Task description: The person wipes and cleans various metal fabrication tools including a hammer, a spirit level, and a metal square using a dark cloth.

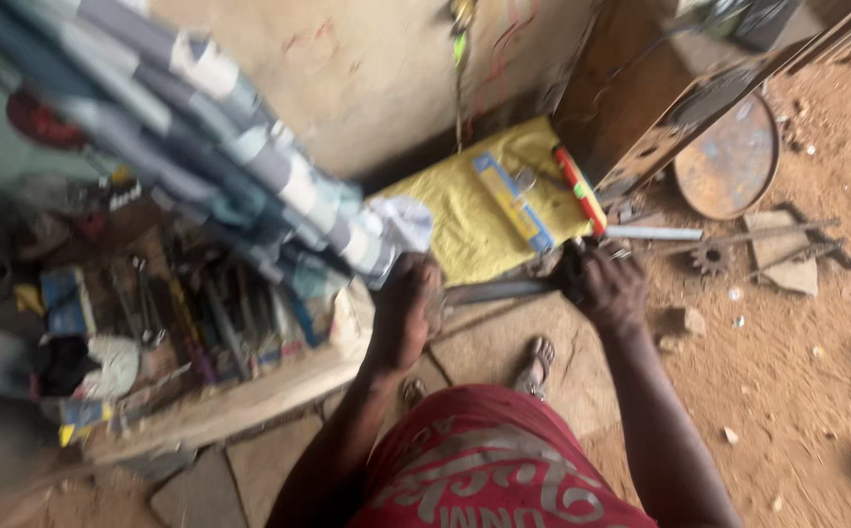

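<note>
Metal bar (494,290) spans both hands, paving open below

2 hands: left (404,311), right (609,289). 1 yellow sack (474,210), 1 rusty disc (731,158), 1 gear (710,258). 1 metal bar (494,291), 1 white pipe (652,233); tools in box too blurred to count.

We see soft, even daylight with no hard glare. The dirt floor (807,372) on the right looks brightest, and the left side sits dimmer. Motion blur smears the whole frame, worst over the striped cloth (249,166) and the tool pile (152,313). Shadows under the wooden bench (641,108) stay faint.
</note>
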